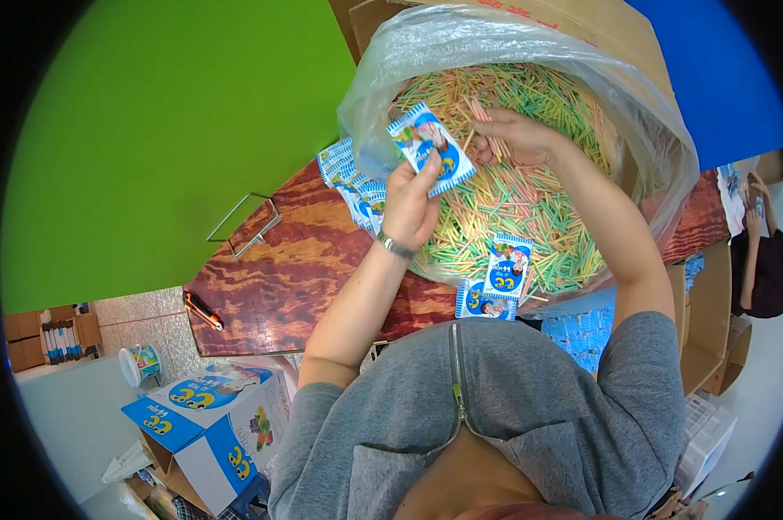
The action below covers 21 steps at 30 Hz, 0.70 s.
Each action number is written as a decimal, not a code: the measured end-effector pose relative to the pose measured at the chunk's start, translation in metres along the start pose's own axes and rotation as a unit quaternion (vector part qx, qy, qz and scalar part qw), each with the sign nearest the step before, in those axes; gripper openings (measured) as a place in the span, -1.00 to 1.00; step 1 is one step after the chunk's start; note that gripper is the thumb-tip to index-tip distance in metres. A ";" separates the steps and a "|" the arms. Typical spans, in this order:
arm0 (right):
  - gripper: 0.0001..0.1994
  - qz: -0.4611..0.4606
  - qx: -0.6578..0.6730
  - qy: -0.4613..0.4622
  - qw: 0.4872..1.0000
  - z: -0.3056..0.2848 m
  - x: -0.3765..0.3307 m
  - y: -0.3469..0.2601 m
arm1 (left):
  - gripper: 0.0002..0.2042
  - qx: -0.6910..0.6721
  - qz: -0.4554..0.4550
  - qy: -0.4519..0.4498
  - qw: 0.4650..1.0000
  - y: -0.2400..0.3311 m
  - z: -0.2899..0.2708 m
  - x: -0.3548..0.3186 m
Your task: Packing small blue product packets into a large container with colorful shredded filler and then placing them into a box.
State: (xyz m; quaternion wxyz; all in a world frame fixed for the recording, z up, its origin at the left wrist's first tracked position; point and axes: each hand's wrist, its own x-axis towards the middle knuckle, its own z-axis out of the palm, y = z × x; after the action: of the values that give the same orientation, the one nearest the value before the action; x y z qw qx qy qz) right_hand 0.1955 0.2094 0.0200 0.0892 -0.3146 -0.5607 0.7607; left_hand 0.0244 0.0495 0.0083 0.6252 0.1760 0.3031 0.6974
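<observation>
My left hand (411, 204) grips a small blue-and-white packet (428, 146), thumb across its front, over the left side of an open bag. Pinched in my right hand (523, 137) are several thin pink and pale sticks (479, 111), just to the right of the packet. Beneath both hands a heap of loose pink, green and yellow sticks (495, 212) fills the clear plastic bag (409, 39). Two similar packets (506, 267) lie at the near edge of the heap. A row of overlapping packets (350, 184) rests left of the bag.
Cardboard (647, 35) surrounds the bag's far side on a red-brown patterned table (270, 286). A metal wire stand (255, 230) and an orange-black box cutter (203, 311) lie to the left. A printed carton (210, 403) stands low left. Another person (766, 260) works at far right.
</observation>
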 end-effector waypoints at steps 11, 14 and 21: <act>-0.75 -0.032 0.075 0.193 0.978 0.078 -0.003 0.028 | -0.75 -0.076 0.102 0.051 0.991 -0.049 0.040 0.029; -0.74 -0.044 0.087 0.211 0.973 0.082 -0.008 0.029 | -0.76 -0.067 0.082 0.044 0.993 -0.047 0.045 0.020; -0.94 0.062 0.125 0.004 0.990 0.046 -0.026 0.033 | -0.79 0.100 -0.014 -0.030 0.994 -0.014 0.013 0.027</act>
State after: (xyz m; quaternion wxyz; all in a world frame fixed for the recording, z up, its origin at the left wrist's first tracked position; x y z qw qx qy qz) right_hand 0.1968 0.1486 0.0083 0.0826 -0.3382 -0.4403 0.8276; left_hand 0.0397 0.0789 0.0055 0.6227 0.2541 0.3549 0.6494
